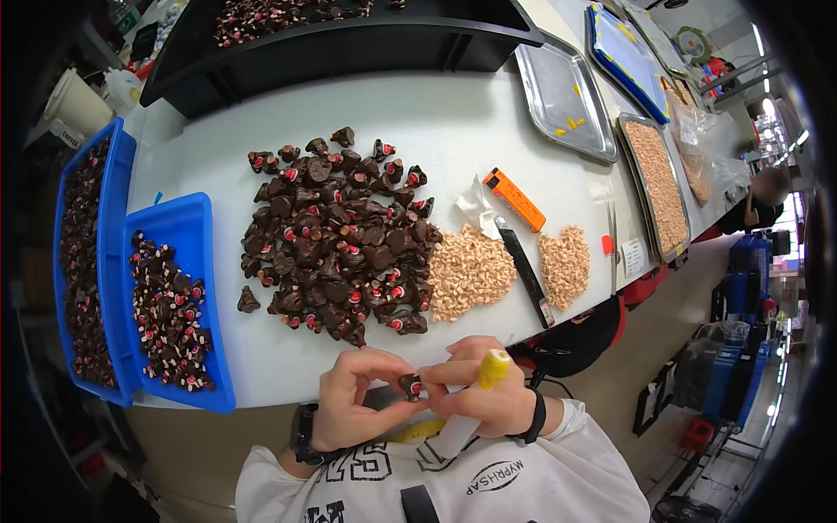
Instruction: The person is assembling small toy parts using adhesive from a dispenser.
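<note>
Just in front of my body, my left hand (362,397) pinches a small dark brown moulded piece (410,386) with a red and pale spot. My right hand (484,397) is closed around a slim tool with a yellow end (494,368) and a white part below; its exact kind is not clear. The right fingertips come close to the brown piece, and what they may hold there is too small to make out. Beyond both hands lies a big pile of similar brown pieces (336,235). Right of it is a heap of small beige parts (471,270).
A black cutter knife (526,275) separates that heap from a smaller beige heap (565,266). Near them are an orange box (514,200), crumpled white paper (475,207) and tweezers (612,240). Blue trays (205,261) stand left, a black crate (349,65) behind, a metal tray (532,83) back right.
</note>
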Tool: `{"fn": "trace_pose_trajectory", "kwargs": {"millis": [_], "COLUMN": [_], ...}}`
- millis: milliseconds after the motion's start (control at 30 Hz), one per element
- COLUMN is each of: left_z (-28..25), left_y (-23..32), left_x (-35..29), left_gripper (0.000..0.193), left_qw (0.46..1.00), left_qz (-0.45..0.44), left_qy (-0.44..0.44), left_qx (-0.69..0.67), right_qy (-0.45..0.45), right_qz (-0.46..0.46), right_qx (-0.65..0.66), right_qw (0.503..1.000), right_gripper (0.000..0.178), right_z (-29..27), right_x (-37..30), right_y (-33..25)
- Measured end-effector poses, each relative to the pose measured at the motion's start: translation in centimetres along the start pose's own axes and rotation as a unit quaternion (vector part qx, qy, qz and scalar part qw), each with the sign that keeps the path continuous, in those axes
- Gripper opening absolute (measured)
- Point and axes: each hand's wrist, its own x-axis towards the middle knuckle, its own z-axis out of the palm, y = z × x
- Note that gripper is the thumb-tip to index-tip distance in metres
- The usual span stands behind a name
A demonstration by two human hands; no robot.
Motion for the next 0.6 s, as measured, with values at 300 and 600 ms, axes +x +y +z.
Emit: {"fn": "trace_pose_trajectory", "kwargs": {"millis": [300,600], "left_z": [0.4,0.7], "left_y": [-0.4,0.3], "left_x": [-0.4,0.2], "left_gripper": [0.054,0.052], "left_qw": [0.992,0.972], "left_qz": [-0.037,-0.024], "left_qy": [0.028,0.022], "left_qx": [0.118,0.234], "right_qy": [-0.02,-0.001], "right_qz": [-0.044,0.011], "right_qx": [-0.029,-0.001], "right_qw": [0.998,1.0], "right_gripper": [0.018,0.036], "right_z": [-0.3,0.7], "right_x": [0.7,-1.3], "right_y": [0.1,-0.4]}}
